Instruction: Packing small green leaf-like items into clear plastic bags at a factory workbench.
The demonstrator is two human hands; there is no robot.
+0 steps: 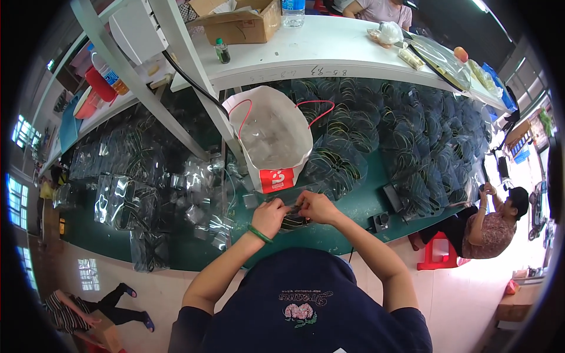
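Observation:
At the near edge of the green table, my left hand (269,216), with a green bangle on its wrist, is closed with its fingertips on a dark coil of cable (293,223). My right hand (319,208) pinches the same coil from the other side, and the fingertips of both hands almost meet. Thin yellowish lines show on the coil; the fingers hide much of it. Just beyond my hands stands a white bag (276,141) with red handles and a red label, holding clear plastic pieces. Similar dark coils (338,167) in clear plastic lie behind and to the right.
Heaped bagged coils (421,147) cover the right of the table (353,226); clear packets (126,200) lie left. A small black camera-like device (381,221) sits near the right edge. A white shelf (329,50) with a cardboard box (250,26) spans the back. Other people work nearby.

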